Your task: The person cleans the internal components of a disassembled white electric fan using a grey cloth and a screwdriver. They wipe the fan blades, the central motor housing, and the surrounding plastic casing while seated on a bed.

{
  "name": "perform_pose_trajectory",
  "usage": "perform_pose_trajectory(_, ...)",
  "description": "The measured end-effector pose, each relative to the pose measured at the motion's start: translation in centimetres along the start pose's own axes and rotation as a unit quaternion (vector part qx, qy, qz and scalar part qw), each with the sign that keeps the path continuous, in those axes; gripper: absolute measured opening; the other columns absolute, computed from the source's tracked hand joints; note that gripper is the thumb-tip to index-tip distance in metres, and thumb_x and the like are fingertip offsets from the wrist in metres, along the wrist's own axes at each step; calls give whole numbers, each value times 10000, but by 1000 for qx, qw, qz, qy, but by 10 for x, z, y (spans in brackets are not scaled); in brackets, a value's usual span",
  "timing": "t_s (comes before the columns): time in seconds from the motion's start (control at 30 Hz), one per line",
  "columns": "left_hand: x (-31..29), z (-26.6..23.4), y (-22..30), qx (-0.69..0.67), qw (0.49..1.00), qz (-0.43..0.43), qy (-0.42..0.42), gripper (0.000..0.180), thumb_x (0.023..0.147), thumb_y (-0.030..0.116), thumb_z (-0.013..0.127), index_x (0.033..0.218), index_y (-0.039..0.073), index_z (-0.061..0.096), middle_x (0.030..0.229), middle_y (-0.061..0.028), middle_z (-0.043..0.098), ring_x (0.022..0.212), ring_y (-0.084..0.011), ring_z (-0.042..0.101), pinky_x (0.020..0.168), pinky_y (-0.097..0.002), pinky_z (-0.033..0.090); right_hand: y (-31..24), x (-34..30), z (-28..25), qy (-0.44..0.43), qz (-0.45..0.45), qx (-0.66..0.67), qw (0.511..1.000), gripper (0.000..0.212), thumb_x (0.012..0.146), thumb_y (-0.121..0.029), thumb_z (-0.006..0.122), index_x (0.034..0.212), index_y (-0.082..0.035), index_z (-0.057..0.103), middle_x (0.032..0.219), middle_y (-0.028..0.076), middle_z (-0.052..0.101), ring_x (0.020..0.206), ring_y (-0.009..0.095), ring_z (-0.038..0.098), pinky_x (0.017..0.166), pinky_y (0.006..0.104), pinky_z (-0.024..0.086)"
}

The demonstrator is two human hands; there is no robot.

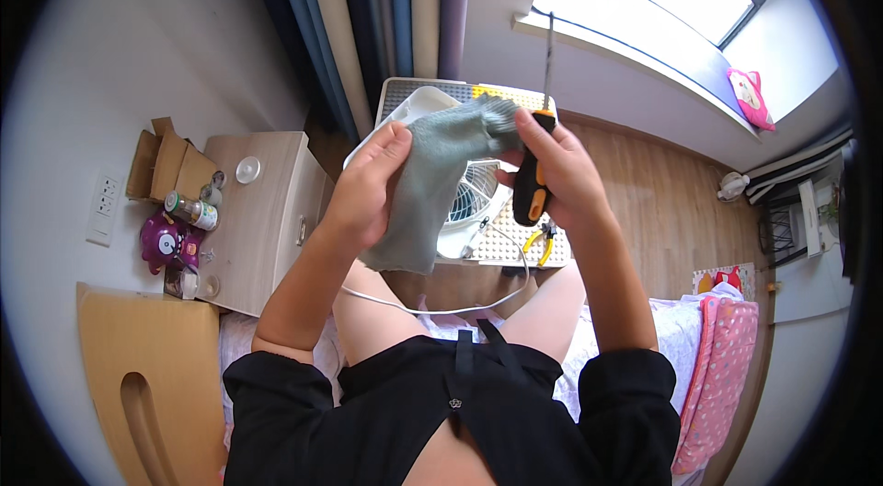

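A wooden floor (644,182) and striped curtains (368,17) surround a pale cabinet (262,219) and a studded worktop (506,251) bearing a white fan (471,196). On the cabinet are an open cardboard box (175,164), its contents hidden, and a small dish (248,170). Above the worktop, 2 hands stretch a grey-green cloth (423,182), left hand (371,184) pinching 1 edge, right hand (568,175) closed around a screwdriver (532,182) and gripping the cloth's far end; yellow pliers (546,247) lie beside the fan.

The black top (368,449) has short sleeves (280,385), black ties (464,353) and a small flower-shaped ornament (455,403).
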State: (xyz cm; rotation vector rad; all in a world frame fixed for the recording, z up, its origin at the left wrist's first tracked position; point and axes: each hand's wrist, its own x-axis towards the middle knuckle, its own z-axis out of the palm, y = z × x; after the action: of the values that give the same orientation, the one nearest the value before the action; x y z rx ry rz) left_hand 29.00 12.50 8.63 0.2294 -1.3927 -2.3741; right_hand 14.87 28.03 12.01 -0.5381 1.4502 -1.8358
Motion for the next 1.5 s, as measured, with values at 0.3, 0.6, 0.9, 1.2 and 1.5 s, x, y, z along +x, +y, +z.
perform_pose_trajectory(0.3,-13,-19,0,-87,996,-1,24,245,1006,239,377,1109,66,516,1102,-81,589,1045,-178,560,960,-368,431,74,5,4,-130,155,106,974,477,870,-276,659,1264,-68,488,978,28,561,912,133,557,676,292,533)
perform_pose_trajectory(0.6,-17,-37,-14,-93,994,37,50,178,995,192,421,1083,49,478,1064,-72,590,996,-156,569,923,-313,447,67,-9,-18,-100,-43,-18,994,453,800,-132,698,1229,-65,569,875,-14,492,777,108,557,718,271,506)
perform_pose_trajectory(0.9,-8,-34,-22,157,983,86,26,103,908,119,601,981,54,569,886,-26,633,870,-73,563,778,-226,453,46,-11,-18,-178,-5,-245,953,289,774,-100,721,1054,-84,649,811,-19,554,689,59,518,610,204,417)
perform_pose_trajectory(1.2,-34,-69,-44,464,870,160,-45,312,767,260,758,997,77,653,1103,-94,524,939,-183,528,822,-297,430,59,-50,-25,-197,-22,-187,962,248,782,-2,678,1024,-54,660,908,6,622,823,89,561,745,235,441)
perform_pose_trajectory(1.5,-21,-81,-84,333,936,-58,-101,275,749,124,752,733,24,496,808,-71,629,723,-115,552,646,-256,439,96,-10,-59,-101,29,-201,974,180,813,8,661,984,-29,621,850,17,627,730,55,554,641,204,443)
